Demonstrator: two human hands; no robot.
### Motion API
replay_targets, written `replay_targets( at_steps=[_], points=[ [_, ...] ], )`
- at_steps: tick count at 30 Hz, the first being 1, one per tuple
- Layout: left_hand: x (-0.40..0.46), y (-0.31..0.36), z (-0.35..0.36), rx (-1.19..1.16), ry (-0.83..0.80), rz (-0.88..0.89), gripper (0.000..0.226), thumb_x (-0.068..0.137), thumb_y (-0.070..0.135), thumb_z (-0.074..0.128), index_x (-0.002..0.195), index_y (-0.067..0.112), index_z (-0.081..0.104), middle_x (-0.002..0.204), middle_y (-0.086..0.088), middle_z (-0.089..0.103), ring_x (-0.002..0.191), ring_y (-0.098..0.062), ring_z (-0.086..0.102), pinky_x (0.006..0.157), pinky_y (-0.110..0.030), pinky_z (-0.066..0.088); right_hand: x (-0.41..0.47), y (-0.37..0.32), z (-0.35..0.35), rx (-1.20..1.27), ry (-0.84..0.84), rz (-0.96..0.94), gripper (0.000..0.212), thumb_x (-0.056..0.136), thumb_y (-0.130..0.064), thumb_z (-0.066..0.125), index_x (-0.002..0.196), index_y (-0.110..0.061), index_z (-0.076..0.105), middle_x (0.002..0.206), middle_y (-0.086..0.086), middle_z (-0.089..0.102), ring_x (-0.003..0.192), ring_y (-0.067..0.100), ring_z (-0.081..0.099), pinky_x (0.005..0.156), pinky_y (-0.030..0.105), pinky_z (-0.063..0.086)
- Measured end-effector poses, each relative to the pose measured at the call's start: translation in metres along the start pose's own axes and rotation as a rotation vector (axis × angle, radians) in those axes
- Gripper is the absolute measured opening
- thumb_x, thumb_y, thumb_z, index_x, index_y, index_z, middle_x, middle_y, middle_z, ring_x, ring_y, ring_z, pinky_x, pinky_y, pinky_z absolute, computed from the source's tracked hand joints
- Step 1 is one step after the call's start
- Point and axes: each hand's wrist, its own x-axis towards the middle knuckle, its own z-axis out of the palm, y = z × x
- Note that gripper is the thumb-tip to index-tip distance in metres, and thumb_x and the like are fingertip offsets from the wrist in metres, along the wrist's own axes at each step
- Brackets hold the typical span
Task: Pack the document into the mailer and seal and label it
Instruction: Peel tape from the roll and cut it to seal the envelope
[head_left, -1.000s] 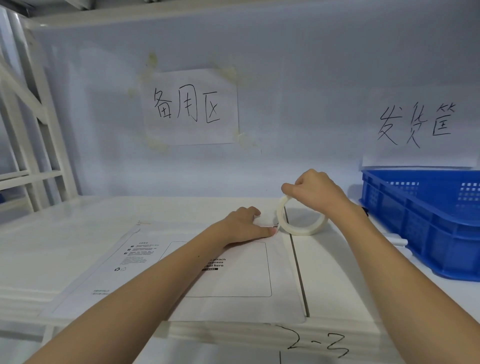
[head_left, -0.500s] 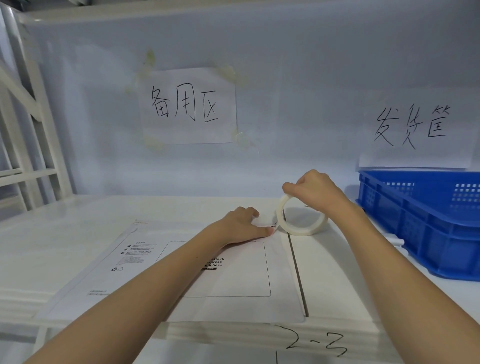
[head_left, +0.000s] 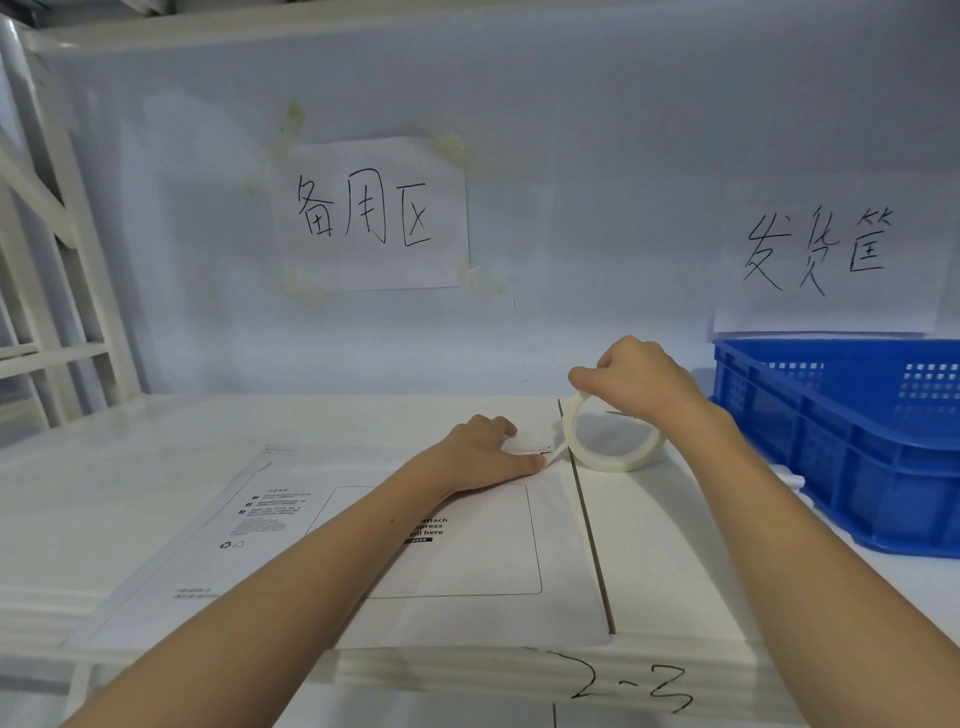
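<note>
My left hand (head_left: 485, 451) presses the mailer (head_left: 467, 561), printed "attach express", fingers flat near its far right corner; my right hand (head_left: 641, 382) grips the tape roll (head_left: 613, 441) upright beside it.

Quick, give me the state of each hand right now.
Left hand: fingers pressing the tape end onto the mailer.
Right hand: gripping the tape roll by its top.

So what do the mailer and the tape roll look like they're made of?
Mailer: apparently matte white paper or thin card; it lies flat with crisp printed text. Tape roll: translucent, whitish, slightly glossy plastic film, probably; the shelf shows faintly through its band.
</note>
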Motion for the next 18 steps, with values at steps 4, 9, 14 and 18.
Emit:
replay_targets(
  at_steps=[4,9,14,18],
  points=[
    [-0.0031,-0.0032,0.0036,-0.017,0.056,0.02,0.069,0.085,0.069,0.053,0.14,0.026,0.045,0.142,0.0,0.046,0.132,-0.022,0.043,0.108,-0.044,0.038,0.0028,0.0037,-0.0001,0.077,-0.032,0.017,0.044,0.076,-0.03,0.058,0.055,-0.019,0.021,0.052,-0.004,0.019,0.055,0.02,0.019,0.056,0.03,0.018],
    [-0.0058,-0.0055,0.0018,-0.133,0.078,0.034,0.067,0.086,0.068,0.054,0.137,0.024,0.048,0.14,0.001,0.05,0.129,-0.018,0.046,0.105,-0.035,0.039,0.0045,0.0093,-0.0036,0.189,-0.075,0.089,0.044,0.078,-0.029,0.058,0.054,-0.019,0.023,0.047,-0.006,0.02,0.051,0.02,0.021,0.056,0.032,0.025],
    [-0.0061,-0.0032,0.0024,-0.089,0.068,0.038,0.067,0.088,0.065,0.054,0.139,0.023,0.047,0.142,-0.001,0.048,0.131,-0.02,0.044,0.103,-0.035,0.039,0.0045,0.0099,-0.004,0.221,-0.122,0.114,0.042,0.077,-0.028,0.058,0.054,-0.019,0.024,0.046,-0.006,0.023,0.05,0.021,0.022,0.053,0.029,0.025],
    [-0.0072,-0.0036,0.0026,-0.077,0.072,0.033,0.067,0.088,0.068,0.05,0.139,0.025,0.047,0.141,0.001,0.048,0.131,-0.019,0.045,0.107,-0.04,0.039,0.0052,0.0103,-0.0036,0.218,-0.11,0.101,0.043,0.079,-0.028,0.057,0.053,-0.018,0.025,0.044,-0.007,0.022,0.05,0.021,0.023,0.054,0.03,0.027]
  ],
)
